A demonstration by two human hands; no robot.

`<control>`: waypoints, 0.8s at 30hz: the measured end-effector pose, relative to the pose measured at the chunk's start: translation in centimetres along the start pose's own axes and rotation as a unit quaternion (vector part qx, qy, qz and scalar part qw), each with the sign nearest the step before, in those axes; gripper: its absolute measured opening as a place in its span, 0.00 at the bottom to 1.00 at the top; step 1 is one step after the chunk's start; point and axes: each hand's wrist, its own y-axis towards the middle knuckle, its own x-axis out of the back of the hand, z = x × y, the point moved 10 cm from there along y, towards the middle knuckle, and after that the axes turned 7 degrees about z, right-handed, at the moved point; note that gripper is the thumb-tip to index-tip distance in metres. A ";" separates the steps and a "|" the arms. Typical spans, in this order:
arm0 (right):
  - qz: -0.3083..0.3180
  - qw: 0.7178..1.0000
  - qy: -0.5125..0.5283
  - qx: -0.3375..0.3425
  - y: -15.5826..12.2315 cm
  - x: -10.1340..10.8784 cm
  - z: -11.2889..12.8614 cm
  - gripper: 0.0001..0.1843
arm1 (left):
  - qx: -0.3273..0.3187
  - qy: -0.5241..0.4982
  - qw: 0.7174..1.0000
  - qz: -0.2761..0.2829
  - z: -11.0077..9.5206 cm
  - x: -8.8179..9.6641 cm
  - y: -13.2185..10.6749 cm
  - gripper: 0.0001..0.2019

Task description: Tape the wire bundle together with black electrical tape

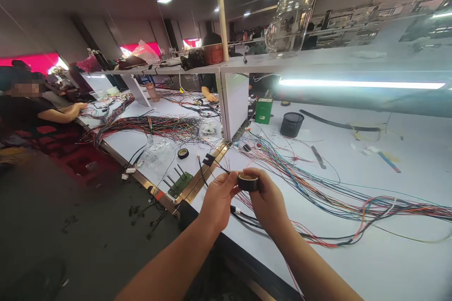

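Observation:
A roll of black tape (248, 183) is gripped by my right hand (270, 200), its fingers curled over the roll's right side. My left hand (218, 200) is closed right beside it, pinching a thin dark cable (222, 168) near the roll's left edge. From there the cable runs up and left to a small black piece (208, 159). Whether tape joins the roll to the cable is hidden by the fingers. Below my hands, a black cable with a white connector (236, 209) lies on the white table (388, 263).
Long bundles of coloured wires (310, 193) cross the table to the right. A green board with upright pegs (180, 184) and another tape roll (182, 153) lie left. Behind stand a black mesh cup (292, 124), a green box (263, 110) and a divider (236, 103). Co-workers sit farther off.

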 end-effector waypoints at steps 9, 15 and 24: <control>0.107 0.951 0.189 -0.222 -0.6 -0.9 -5.4 0.09 | -0.071 0.121 0.988 0.070 -1.9 -0.9 -0.2 0.13; 0.225 0.932 0.157 -0.236 -1.7 -0.7 -5.9 0.22 | -0.050 0.356 0.925 0.124 -3.7 -1.6 -0.6 0.17; 0.174 0.921 -0.262 0.231 -3.1 -2.1 2.3 0.22 | -0.008 0.317 0.948 -0.005 -2.9 1.0 -0.3 0.18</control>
